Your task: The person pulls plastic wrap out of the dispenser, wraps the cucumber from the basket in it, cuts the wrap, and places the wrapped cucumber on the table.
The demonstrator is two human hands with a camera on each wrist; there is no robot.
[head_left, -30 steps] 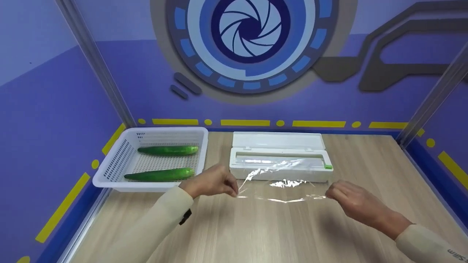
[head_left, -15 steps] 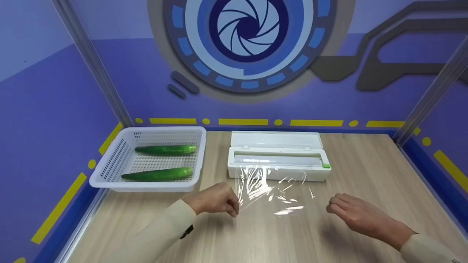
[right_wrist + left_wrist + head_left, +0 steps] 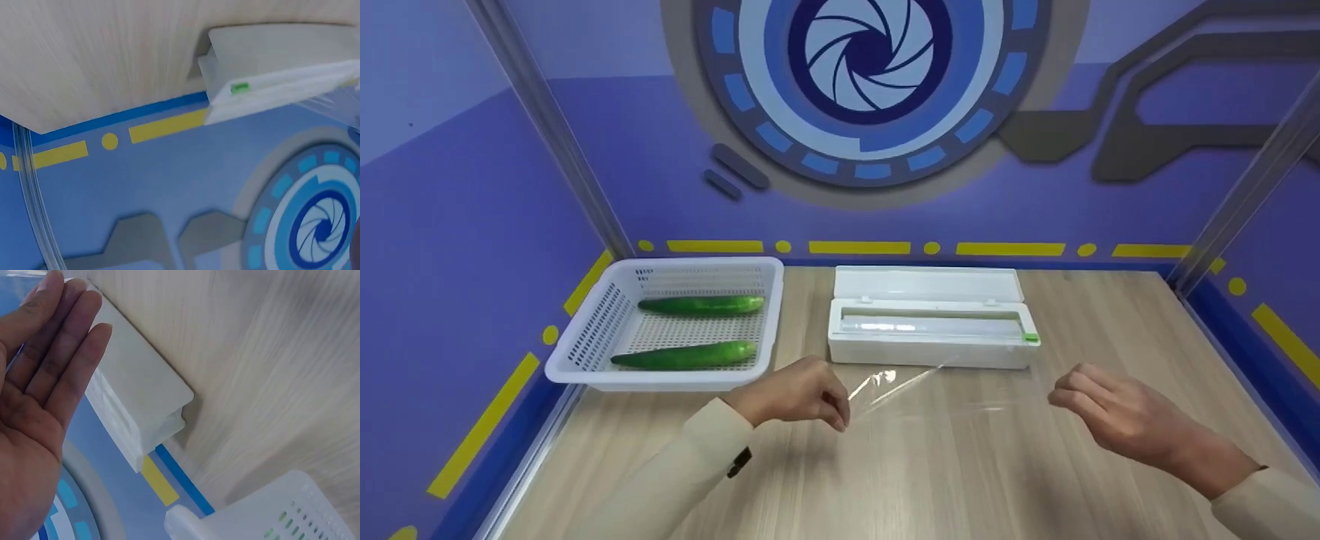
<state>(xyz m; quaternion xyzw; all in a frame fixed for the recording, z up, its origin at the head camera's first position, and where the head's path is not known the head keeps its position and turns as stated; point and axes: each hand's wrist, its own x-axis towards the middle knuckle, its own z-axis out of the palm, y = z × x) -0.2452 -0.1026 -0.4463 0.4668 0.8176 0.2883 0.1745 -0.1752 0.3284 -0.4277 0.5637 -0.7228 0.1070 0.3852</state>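
Note:
In the head view, my left hand [image 3: 801,391] pinches the near left corner of a clear sheet of cling film [image 3: 883,381]. Its thumb meets the fingertips at the top of the left wrist view. My right hand [image 3: 1125,412] holds thumb and fingertips together at the film's right side; the film is almost invisible there. Behind the sheet stands a white cling film dispenser [image 3: 930,354], lid raised, with a film roll [image 3: 930,325] inside and a green cutter slider [image 3: 1030,337] at its right end. Whether the sheet still joins the roll is unclear.
A white perforated basket [image 3: 775,322] stands at the left with two cucumbers, one farther back [image 3: 701,305] and one nearer [image 3: 684,356]. Printed panels [image 3: 870,217] and metal posts enclose the back and sides of the wooden table [image 3: 945,480].
The film was drawn toward me and lowered, and its bright reflections across the dispenser's front have gone. My right hand has shifted right and up; my left hand dipped and rose slightly.

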